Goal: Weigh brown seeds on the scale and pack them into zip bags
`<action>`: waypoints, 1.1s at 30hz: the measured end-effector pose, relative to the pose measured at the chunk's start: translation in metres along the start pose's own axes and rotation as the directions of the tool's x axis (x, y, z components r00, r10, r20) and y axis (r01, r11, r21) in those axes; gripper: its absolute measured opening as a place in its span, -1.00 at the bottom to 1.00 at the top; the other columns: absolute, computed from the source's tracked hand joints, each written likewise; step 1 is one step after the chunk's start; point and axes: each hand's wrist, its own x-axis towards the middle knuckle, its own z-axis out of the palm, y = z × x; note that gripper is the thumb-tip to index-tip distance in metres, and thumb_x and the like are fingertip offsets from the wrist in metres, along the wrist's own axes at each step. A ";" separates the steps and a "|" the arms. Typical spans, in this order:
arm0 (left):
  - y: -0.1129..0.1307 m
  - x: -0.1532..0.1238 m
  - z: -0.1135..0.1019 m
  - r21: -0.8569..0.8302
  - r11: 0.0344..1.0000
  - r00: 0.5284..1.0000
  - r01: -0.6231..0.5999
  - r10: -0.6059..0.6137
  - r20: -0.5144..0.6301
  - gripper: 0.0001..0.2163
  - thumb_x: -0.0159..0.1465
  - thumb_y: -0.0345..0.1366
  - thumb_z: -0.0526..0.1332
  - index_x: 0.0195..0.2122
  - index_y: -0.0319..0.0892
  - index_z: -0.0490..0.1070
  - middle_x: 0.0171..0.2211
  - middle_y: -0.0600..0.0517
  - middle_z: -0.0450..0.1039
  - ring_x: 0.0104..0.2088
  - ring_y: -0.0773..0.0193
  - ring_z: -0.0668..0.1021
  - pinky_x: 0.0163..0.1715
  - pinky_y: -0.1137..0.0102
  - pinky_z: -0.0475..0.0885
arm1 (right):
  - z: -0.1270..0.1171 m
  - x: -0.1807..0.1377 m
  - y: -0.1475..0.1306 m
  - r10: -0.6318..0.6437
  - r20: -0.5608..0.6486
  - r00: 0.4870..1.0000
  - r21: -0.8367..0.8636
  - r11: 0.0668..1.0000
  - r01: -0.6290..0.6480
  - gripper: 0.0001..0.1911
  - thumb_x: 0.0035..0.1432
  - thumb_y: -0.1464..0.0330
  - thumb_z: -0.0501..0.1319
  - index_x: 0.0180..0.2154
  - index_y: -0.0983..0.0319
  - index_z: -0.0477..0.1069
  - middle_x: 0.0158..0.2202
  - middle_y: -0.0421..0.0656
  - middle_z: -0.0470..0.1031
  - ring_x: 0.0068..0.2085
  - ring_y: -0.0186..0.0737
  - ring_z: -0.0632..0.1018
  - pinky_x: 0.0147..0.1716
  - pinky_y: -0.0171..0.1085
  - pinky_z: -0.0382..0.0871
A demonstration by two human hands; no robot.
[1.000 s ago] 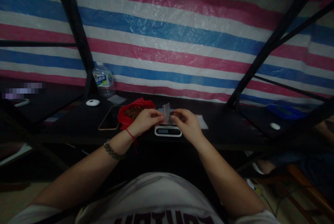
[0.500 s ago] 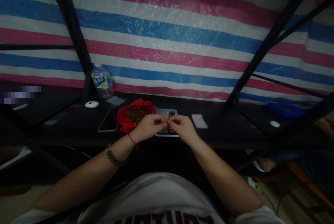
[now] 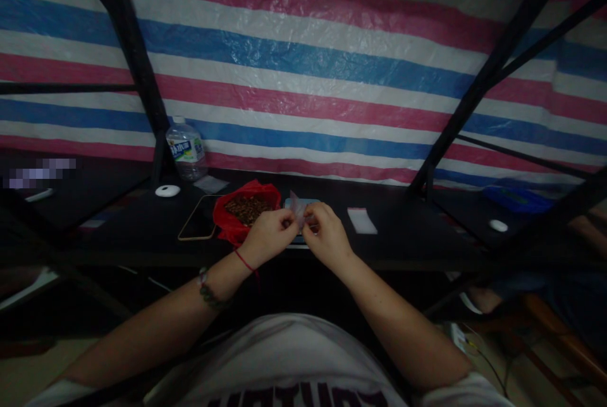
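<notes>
A small clear plastic bag (image 3: 297, 205) stands up between my two hands above a flat light-coloured device that looks like a small scale (image 3: 300, 246). My left hand (image 3: 270, 230) pinches the bag's left side, thumb and forefinger closed. From the other side my right hand (image 3: 329, 236) pinches it too, with fingers curled. The hands nearly touch and hide most of the scale. Left of them, a red bag (image 3: 227, 228) lies open, filled with small brown pieces (image 3: 249, 208) like beans or nuts.
A phone (image 3: 199, 217) lies left of the red bag. Behind it are a flat clear packet (image 3: 211, 184), a white oval device (image 3: 167, 191) and a plastic bottle (image 3: 187, 151). More small bags (image 3: 362, 220) lie to the right. Dark metal posts (image 3: 450, 116) frame the black table (image 3: 403, 236).
The clear bag has been raised upright between my fingers. My right hand has turned and curled more. The brown bits seen behind it before are now hidden.
</notes>
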 end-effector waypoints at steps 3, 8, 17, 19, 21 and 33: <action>0.003 -0.004 0.004 0.018 1.000 1.000 0.002 -0.002 -0.004 -0.79 0.20 -0.26 0.12 -0.53 -0.19 0.41 -0.59 0.08 0.38 -0.55 0.35 0.41 -0.52 0.45 0.16 | -0.001 -0.001 -0.001 -0.065 0.034 0.997 0.000 0.998 0.065 -0.81 0.07 0.51 0.12 -0.28 0.21 0.45 -0.19 -0.05 0.49 -0.14 -0.16 0.51 -0.15 -0.20 0.42; -0.005 0.001 0.001 -0.055 0.996 0.998 -0.065 0.064 -0.021 -0.76 0.23 -0.17 0.12 -0.48 -0.19 0.41 -0.54 0.05 0.41 -0.48 0.32 0.44 -0.45 0.44 0.25 | -0.006 0.004 0.005 0.040 0.067 0.997 -0.029 0.999 -0.038 -0.79 0.09 0.49 0.16 -0.28 0.20 0.54 -0.29 -0.09 0.57 -0.25 -0.17 0.55 -0.18 -0.18 0.42; -0.046 0.026 -0.009 -0.669 0.712 0.974 0.214 -0.101 0.205 -0.54 0.05 -0.16 0.33 -0.06 -0.22 0.31 -0.36 0.03 0.45 -0.38 0.33 0.51 -0.41 0.46 0.38 | -0.021 0.013 0.021 0.070 0.052 0.996 0.231 0.970 -0.080 -0.79 0.08 0.45 0.20 -0.26 0.21 0.58 -0.30 -0.12 0.56 -0.27 -0.25 0.54 -0.27 -0.31 0.40; -0.046 0.026 -0.011 -0.655 0.724 0.973 0.217 -0.106 0.204 -0.54 0.02 -0.18 0.36 -0.08 -0.23 0.32 -0.46 0.09 0.41 -0.50 0.39 0.46 -0.51 0.50 0.33 | -0.023 0.014 0.025 0.106 0.056 0.993 0.232 0.966 -0.116 -0.81 0.07 0.42 0.21 -0.26 0.19 0.58 -0.30 -0.13 0.55 -0.30 -0.26 0.54 -0.30 -0.31 0.40; -0.045 0.026 -0.016 -0.616 0.762 0.977 0.200 -0.109 0.183 -0.54 0.03 -0.16 0.35 -0.08 -0.23 0.33 -0.49 0.11 0.41 -0.53 0.39 0.45 -0.54 0.50 0.32 | -0.024 0.015 0.028 0.118 0.047 0.992 0.217 0.968 -0.125 -0.78 0.08 0.41 0.20 -0.23 0.17 0.57 -0.31 -0.14 0.54 -0.33 -0.27 0.52 -0.34 -0.32 0.39; -0.103 0.042 -0.071 0.301 0.953 0.954 0.035 -0.121 0.274 -0.79 0.03 -0.26 0.18 -0.36 -0.09 0.58 -0.34 -0.01 0.59 -0.34 0.18 0.56 -0.30 0.39 0.37 | -0.053 0.026 0.044 0.218 -0.156 0.963 0.179 0.965 -0.190 -0.65 -0.02 0.27 0.29 -0.15 0.25 0.56 -0.46 -0.18 0.47 -0.47 -0.31 0.42 -0.42 -0.31 0.35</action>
